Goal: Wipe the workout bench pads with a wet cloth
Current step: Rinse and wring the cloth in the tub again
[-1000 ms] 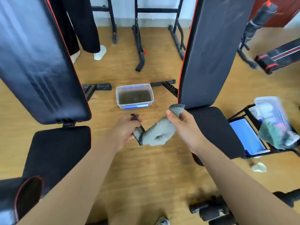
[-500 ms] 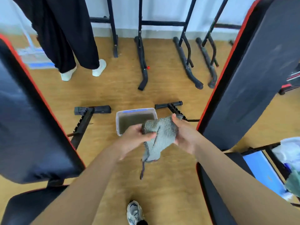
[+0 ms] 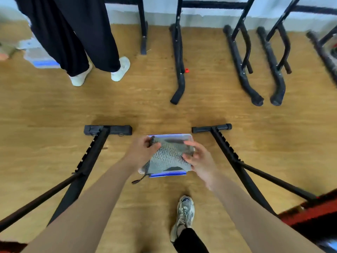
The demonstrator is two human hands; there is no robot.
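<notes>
Floorboards [image 3: 54, 110] of yellowish wood grain fill most of the room. Along the pale far wall stand black tube stands [image 3: 179, 70], their feet curving out across the floor and their tops cut off. Nearer, two black bench frames [image 3: 91, 154] splay to either side, each ending in a short crossbar foot. The right one [image 3: 230, 156] has a notched rail. Only a red-and-black sliver of a pad [image 3: 313, 214] shows at the lower right, blurred and cut by the edge.

Another person stands at the far left in loose black trousers [image 3: 73, 33] and white shoes [image 3: 121, 69], half covering a pale box with a blue strip behind them.

Between the two frames a clear plastic tub [image 3: 182, 136] with blue clips sits on the floor, mostly hidden by the cloth [image 3: 167, 157] held above it. I cannot make out what it holds. That cloth is grey and nubbly with a dark trimmed edge, and a cord dangles from its lower corner.

The left hand [image 3: 142, 152] pinches the cloth's upper left corner with curled fingers. The right hand [image 3: 200, 161] is smeared by motion. Its fingers are fanned and half bent at the cloth's right edge, and whether they grip it I cannot tell.

One grey trainer [image 3: 184, 214] stands below the tub. A small red bit [image 3: 186, 70] lies beside one stand.
</notes>
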